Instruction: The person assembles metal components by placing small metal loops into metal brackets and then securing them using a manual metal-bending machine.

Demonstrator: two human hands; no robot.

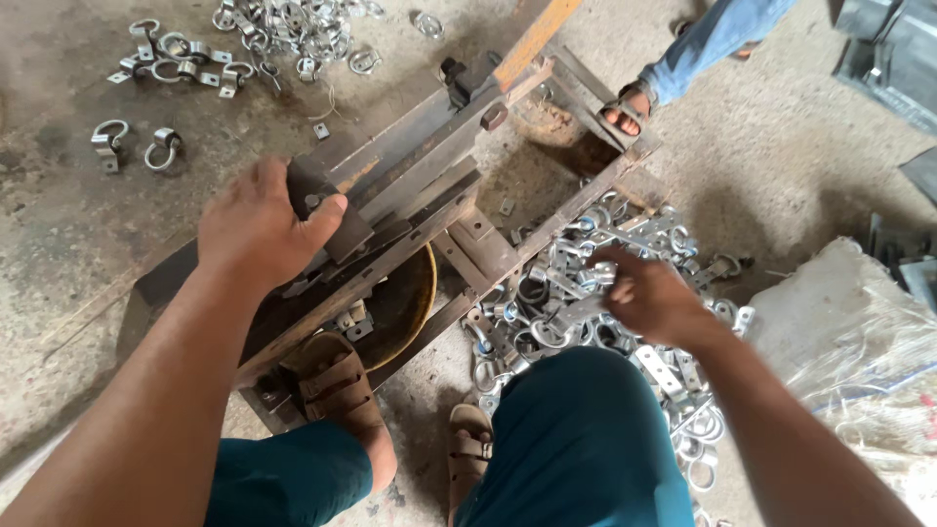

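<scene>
While my left hand point(259, 226) grips a dark metal block point(327, 210) atop the rusty steel press frame point(459, 166), my right hand point(649, 298) dips w/ fingers curled into the pile of silver ring clamps point(586, 283) beside my knee, grip on one unclear.

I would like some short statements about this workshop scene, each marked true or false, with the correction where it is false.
1. The left hand rests on a dark metal block on the press frame. True.
2. The right hand reaches into a pile of wooden pegs. False: it reaches into the pile of metal ring clamps.
3. The person's feet are bare. False: they wear brown sandals.
4. More clamps lie on the floor beyond the frame. True.
</scene>
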